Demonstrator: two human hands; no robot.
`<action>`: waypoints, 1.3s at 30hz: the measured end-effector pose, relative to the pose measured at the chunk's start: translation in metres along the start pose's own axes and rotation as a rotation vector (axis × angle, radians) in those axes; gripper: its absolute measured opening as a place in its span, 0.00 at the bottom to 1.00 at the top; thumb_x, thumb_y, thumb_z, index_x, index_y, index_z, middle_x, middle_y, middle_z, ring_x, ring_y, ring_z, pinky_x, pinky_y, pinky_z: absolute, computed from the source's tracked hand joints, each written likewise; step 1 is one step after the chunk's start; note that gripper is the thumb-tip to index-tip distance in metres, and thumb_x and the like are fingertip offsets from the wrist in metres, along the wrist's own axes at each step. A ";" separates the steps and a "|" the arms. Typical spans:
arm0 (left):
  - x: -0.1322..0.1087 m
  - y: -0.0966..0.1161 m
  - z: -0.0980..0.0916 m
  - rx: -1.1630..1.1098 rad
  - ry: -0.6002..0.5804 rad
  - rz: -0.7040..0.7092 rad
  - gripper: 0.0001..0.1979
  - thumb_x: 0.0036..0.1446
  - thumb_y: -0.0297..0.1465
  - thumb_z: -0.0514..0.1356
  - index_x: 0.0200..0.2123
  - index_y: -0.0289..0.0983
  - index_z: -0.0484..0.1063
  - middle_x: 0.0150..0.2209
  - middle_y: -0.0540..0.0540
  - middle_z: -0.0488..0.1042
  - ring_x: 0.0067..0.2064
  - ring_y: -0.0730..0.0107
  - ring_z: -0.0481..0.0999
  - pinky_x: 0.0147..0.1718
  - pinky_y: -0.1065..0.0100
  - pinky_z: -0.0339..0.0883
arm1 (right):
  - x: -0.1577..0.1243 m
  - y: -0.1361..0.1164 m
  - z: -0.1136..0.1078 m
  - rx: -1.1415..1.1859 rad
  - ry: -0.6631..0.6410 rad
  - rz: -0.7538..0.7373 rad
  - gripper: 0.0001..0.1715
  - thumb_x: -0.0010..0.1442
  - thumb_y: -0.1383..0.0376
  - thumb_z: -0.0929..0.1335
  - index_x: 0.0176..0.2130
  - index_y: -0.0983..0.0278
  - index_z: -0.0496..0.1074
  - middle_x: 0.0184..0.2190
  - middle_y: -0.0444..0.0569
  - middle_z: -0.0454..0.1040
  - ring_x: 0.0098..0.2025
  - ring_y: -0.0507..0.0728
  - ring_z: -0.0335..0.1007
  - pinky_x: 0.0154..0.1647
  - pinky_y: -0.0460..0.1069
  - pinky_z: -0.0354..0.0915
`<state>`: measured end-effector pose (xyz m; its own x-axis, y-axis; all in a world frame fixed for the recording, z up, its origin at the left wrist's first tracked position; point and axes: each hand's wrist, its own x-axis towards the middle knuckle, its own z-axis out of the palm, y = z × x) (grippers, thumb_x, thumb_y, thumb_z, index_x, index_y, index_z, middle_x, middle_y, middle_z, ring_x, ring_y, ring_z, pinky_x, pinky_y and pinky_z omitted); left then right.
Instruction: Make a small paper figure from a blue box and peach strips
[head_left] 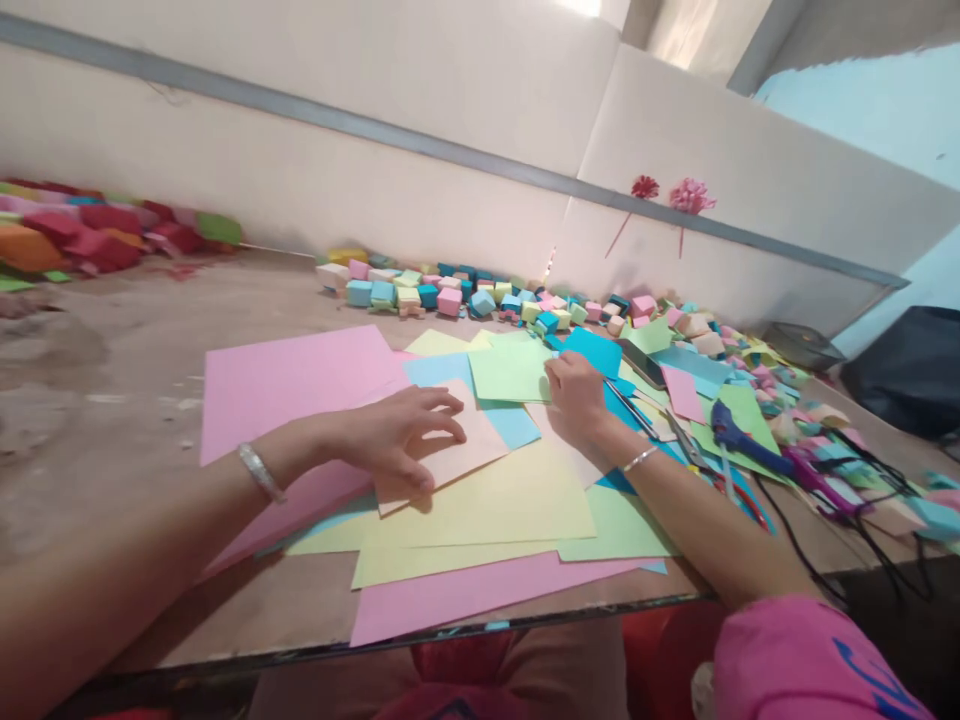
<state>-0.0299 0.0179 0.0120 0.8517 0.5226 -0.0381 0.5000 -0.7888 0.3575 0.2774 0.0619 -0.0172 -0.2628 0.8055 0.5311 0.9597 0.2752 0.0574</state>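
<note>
My left hand rests on a peach sheet of paper, its fingers spread and curved and nothing gripped. My right hand is closed at the right edge of a light green sheet of paper, with thumb and index finger at that edge. Under and around both hands lie overlapping sheets: a large pink sheet at the left, a pale yellow sheet in front, and a blue sheet partly covered by the green one.
To the right lie scissors, a purple-blue glue gun with black cables and a dark phone. Small paper cubes line the wall. Red and orange paper pieces are heaped at far left. Two paper flowers hang on the wall strip.
</note>
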 end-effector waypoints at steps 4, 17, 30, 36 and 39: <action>0.012 0.023 0.005 -0.011 0.140 -0.002 0.13 0.62 0.39 0.55 0.36 0.37 0.75 0.47 0.39 0.71 0.47 0.58 0.72 0.46 0.62 0.65 | -0.017 -0.009 0.011 0.078 0.078 -0.063 0.16 0.65 0.68 0.61 0.29 0.63 0.73 0.27 0.51 0.70 0.34 0.57 0.63 0.32 0.49 0.51; 0.015 0.050 0.044 0.164 0.304 -0.017 0.15 0.61 0.41 0.58 0.47 0.39 0.66 0.55 0.37 0.68 0.57 0.50 0.65 0.56 0.48 0.57 | -0.026 -0.016 0.009 0.221 0.143 -0.147 0.15 0.63 0.70 0.61 0.28 0.62 0.71 0.24 0.49 0.68 0.31 0.57 0.62 0.31 0.50 0.50; 0.009 0.020 0.029 0.190 0.636 -0.350 0.16 0.61 0.33 0.56 0.50 0.36 0.70 0.51 0.36 0.74 0.54 0.49 0.70 0.52 0.50 0.62 | -0.025 -0.010 0.014 0.228 0.064 -0.165 0.13 0.61 0.71 0.61 0.27 0.62 0.71 0.23 0.48 0.67 0.30 0.56 0.61 0.31 0.49 0.50; 0.004 -0.015 0.014 0.024 0.497 -0.621 0.25 0.51 0.44 0.62 0.51 0.41 0.71 0.36 0.45 0.78 0.40 0.55 0.75 0.35 0.63 0.64 | -0.025 -0.012 0.011 0.241 0.055 -0.211 0.13 0.60 0.70 0.62 0.26 0.62 0.70 0.22 0.47 0.64 0.29 0.56 0.58 0.31 0.50 0.49; 0.004 -0.014 0.012 -0.195 0.492 -0.660 0.26 0.46 0.39 0.65 0.50 0.43 0.72 0.32 0.50 0.77 0.35 0.60 0.75 0.32 0.66 0.62 | -0.024 -0.013 0.009 0.265 0.046 -0.256 0.13 0.60 0.69 0.62 0.26 0.62 0.70 0.22 0.47 0.64 0.29 0.56 0.57 0.31 0.51 0.48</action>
<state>-0.0319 0.0268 -0.0046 0.2070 0.9733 0.0989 0.7963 -0.2263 0.5610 0.2703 0.0438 -0.0380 -0.4809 0.6702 0.5653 0.8025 0.5961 -0.0240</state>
